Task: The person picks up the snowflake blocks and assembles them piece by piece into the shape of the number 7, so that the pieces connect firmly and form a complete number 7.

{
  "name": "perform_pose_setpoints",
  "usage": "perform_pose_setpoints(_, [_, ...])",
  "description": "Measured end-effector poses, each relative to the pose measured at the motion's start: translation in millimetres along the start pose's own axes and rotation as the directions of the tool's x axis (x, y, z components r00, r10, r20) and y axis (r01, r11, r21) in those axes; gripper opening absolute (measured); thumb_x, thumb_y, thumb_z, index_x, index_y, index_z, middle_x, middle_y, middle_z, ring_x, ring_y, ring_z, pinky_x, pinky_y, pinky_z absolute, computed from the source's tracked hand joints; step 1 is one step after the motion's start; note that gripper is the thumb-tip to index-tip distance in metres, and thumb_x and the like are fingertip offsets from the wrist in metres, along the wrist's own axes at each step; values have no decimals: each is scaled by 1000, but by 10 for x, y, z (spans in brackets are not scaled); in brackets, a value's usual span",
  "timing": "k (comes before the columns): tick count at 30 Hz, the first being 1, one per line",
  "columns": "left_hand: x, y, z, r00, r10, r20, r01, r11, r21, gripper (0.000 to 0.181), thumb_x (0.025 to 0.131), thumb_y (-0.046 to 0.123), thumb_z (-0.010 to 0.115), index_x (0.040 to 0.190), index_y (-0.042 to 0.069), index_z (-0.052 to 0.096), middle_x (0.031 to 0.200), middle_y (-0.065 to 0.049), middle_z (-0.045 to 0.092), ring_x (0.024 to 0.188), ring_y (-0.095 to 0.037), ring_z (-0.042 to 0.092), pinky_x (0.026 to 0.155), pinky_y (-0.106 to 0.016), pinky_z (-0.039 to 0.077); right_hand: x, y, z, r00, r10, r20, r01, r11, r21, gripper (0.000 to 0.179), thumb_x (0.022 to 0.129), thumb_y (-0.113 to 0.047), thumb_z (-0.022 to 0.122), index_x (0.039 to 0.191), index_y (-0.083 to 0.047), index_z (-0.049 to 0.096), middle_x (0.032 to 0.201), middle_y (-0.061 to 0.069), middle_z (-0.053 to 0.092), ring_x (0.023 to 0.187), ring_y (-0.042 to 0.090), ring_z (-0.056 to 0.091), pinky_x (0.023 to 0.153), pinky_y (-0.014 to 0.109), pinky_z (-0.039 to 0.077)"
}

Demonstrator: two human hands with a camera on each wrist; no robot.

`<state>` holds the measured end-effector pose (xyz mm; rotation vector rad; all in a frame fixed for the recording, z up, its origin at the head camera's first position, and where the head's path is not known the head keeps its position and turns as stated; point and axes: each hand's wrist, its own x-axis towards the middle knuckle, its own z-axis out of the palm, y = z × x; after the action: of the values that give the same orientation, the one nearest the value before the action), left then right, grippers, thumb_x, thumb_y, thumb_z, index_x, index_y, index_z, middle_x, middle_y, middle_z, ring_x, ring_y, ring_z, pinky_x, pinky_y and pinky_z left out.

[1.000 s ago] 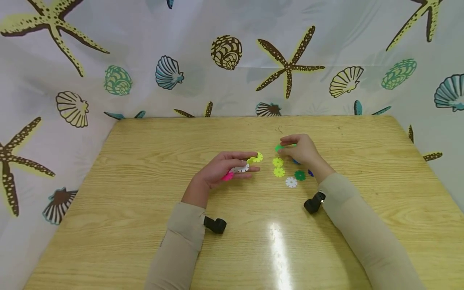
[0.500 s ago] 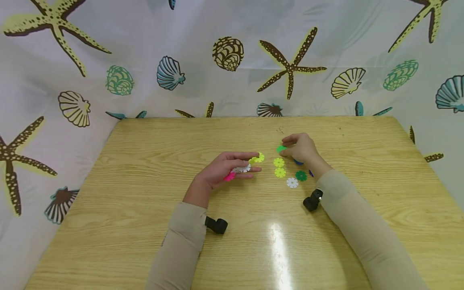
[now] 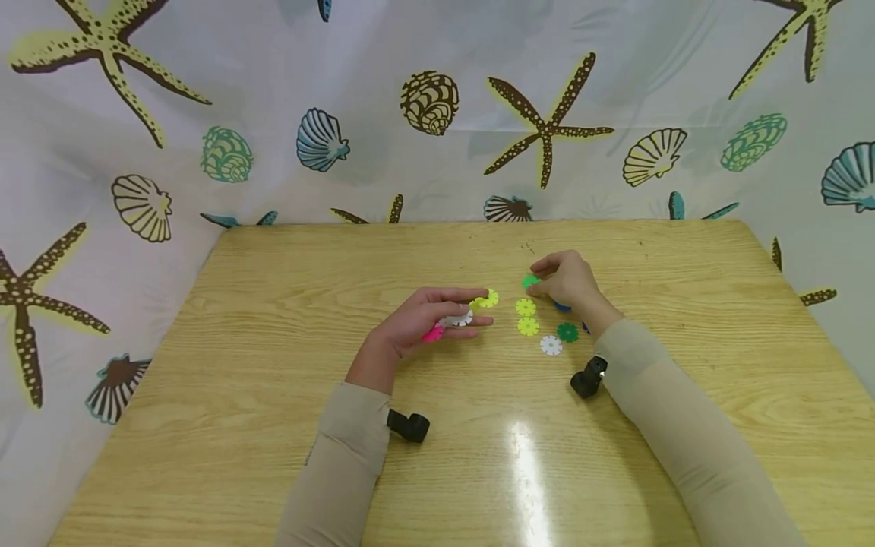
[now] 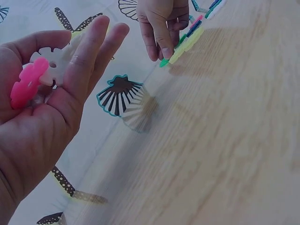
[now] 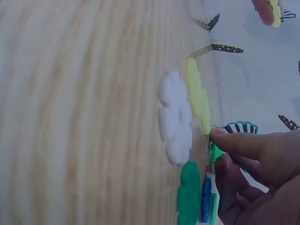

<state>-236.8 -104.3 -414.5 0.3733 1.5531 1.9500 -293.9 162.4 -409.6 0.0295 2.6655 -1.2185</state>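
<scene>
My left hand (image 3: 413,315) holds a joined chain of small notched plastic discs above the table. In it are a pink disc (image 4: 29,84), a white disc (image 4: 52,64) and a yellow disc (image 3: 491,298) that shows past the fingertips. The other fingers stretch out beneath the chain. To the right, my right hand (image 3: 573,281) reaches down to the tabletop. Its thumb and index finger pinch a light green disc (image 3: 529,281), whose right part is hidden by the fingers.
Several loose discs lie by the right hand: two yellow discs (image 3: 527,326), a white disc (image 3: 551,346), a dark green disc (image 3: 567,332) and a blue disc (image 3: 562,306) partly under the hand. The wooden table (image 3: 273,380) meets a shell-patterned cloth (image 3: 383,152) at the back.
The right hand has shifted slightly at the light green disc; a green bit seen under its fingers one second ago is now covered. The left hand and its chain stay in place.
</scene>
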Motion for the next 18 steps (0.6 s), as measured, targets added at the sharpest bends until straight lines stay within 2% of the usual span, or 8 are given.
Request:
perform_pose_setpoints(8, [4, -18, 7, 1000, -1, -22, 1, 1000, -5, 44, 101, 5, 51, 145, 0, 50, 157, -10, 41, 124, -30, 63, 98, -35, 56, -5, 4, 26, 1000, -11, -15, 10, 998, -56, 34, 85, -15, 80, 118, -6, 72, 120, 16, 68, 116, 33, 59, 105, 48, 49])
perform_pose_setpoints(18, [18, -23, 1, 998, -18, -68, 17, 1000, -16, 43, 101, 5, 50, 144, 3, 52, 156, -10, 42, 114, -21, 70, 94, -32, 58, -78, -5, 5, 1000, -14, -2, 14, 999, -35, 34, 90, -16, 76, 121, -5, 71, 124, 17, 68, 120, 34, 58, 106, 48, 48])
